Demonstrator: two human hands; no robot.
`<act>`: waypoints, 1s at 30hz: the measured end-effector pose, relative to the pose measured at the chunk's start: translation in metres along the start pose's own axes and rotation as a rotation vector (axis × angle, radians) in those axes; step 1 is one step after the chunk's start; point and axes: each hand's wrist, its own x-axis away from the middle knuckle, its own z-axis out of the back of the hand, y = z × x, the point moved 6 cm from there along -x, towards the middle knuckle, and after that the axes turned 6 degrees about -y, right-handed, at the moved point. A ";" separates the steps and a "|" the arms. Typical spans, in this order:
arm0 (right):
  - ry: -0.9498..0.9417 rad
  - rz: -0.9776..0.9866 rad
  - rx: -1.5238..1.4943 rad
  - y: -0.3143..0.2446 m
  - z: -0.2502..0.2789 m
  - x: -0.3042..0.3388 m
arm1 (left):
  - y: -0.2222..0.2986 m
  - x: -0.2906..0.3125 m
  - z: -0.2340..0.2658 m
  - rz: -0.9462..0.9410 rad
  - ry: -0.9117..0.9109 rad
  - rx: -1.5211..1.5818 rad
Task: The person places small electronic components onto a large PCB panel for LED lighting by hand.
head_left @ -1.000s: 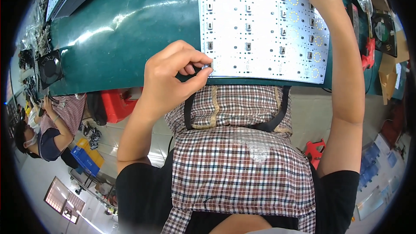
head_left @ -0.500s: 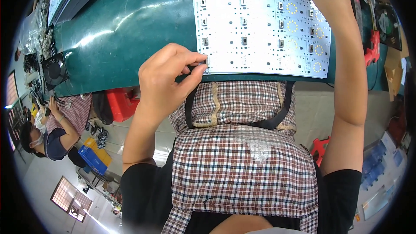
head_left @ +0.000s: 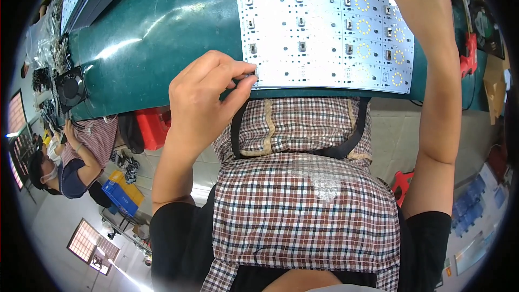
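Note:
A stack of white circuit board panels (head_left: pixel 270 65) lies at the table's near edge, with rows of small slide switches (head_left: pixel 302 46) and rings of yellow dots on the top one. My left hand (head_left: pixel 203 92) pinches a small slide switch (head_left: pixel 255 70) between thumb and forefinger at the panel's near left corner. Fingertips cover most of that switch. Over the far right part of the panel is my right hand (head_left: pixel 419 2), its fingers curled together and partly cut off by the upper edge. Whatever they hold is hidden.
The table (head_left: pixel 178 48) has a green top. More stacked panels (head_left: pixel 89 2) stand far left, near a black fan (head_left: pixel 71 88). A red-handled tool (head_left: pixel 469 57) is on the right. At the left, a co-worker (head_left: pixel 75 167) sits by a red stool (head_left: pixel 153 128) and blue and yellow crates (head_left: pixel 122 193).
The view has shifted slightly. My right hand has drawn in its fingers near the upper edge. The left hand keeps its pinch at the panel's near left corner.

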 end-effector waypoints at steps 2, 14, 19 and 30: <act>-0.004 0.004 0.003 -0.003 0.000 0.001 | 0.000 0.001 0.000 0.006 0.000 -0.002; -0.030 -0.012 0.043 0.001 0.004 0.009 | 0.004 -0.003 0.004 0.021 -0.057 -0.070; -0.039 -0.023 0.044 -0.001 0.004 0.011 | 0.006 -0.002 0.005 0.015 -0.029 -0.104; -0.024 0.016 -0.001 -0.003 0.007 0.015 | 0.016 -0.002 0.001 -0.051 -0.002 -0.256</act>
